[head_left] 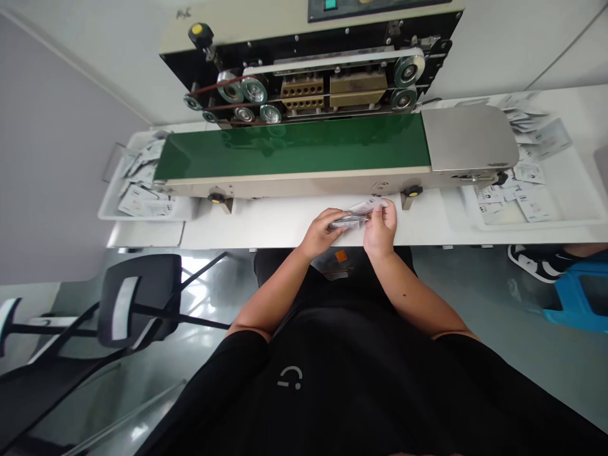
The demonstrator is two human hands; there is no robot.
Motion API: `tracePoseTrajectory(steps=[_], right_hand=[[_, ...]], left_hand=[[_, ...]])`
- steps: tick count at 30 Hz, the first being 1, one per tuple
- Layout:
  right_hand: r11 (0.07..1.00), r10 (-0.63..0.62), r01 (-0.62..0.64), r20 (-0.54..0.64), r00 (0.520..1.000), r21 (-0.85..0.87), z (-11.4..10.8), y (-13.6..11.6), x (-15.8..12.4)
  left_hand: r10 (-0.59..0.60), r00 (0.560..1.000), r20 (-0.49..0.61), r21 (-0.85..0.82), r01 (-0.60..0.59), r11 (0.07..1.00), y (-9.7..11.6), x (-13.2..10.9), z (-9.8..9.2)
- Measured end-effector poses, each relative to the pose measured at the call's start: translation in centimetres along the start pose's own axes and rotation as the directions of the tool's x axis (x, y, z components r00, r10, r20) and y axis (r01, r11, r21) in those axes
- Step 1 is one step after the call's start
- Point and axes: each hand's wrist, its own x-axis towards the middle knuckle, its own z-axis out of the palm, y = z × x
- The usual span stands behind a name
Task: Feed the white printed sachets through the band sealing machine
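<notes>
Both hands are close together over the front edge of the white table [266, 223]. My left hand [323, 233] is closed on small clear packets [349, 222], its fingers lying over their left end. My right hand [382, 229] pinches a white printed packet [367, 206] between thumb and fingers, just above and partly over the others. Behind the hands runs a sealing machine [294, 183] with a green conveyor belt [294, 149], which neither hand touches.
A white bin [183, 209] of printed packets stands at the left, another bin [565, 221] at the right. Two black knobs stick out under the conveyor. An office chair [161, 291] is at lower left; a blue stool [577, 294] and a person's foot [539, 263] are at right.
</notes>
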Motion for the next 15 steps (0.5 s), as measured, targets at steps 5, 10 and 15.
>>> tracePoseTrajectory(steps=[5,10,15], right_hand=[[0.988,-0.146,0.142,-0.063,0.987,-0.059,-2.7,-4.4,0.2],[0.989,-0.146,0.147,0.07,0.987,-0.007,-4.8,-11.4,4.8],[0.994,-0.055,0.057,0.026,0.998,-0.093,-5.9,-16.7,13.7]], left_hand=[[-0.017,0.999,-0.048,-0.046,0.015,0.999,-0.5,-0.2,-0.3],[-0.061,0.989,-0.131,-0.126,0.045,0.991,-1.5,-0.2,-0.2],[-0.073,0.987,-0.14,-0.17,0.049,0.984,-1.3,-0.2,-0.2]])
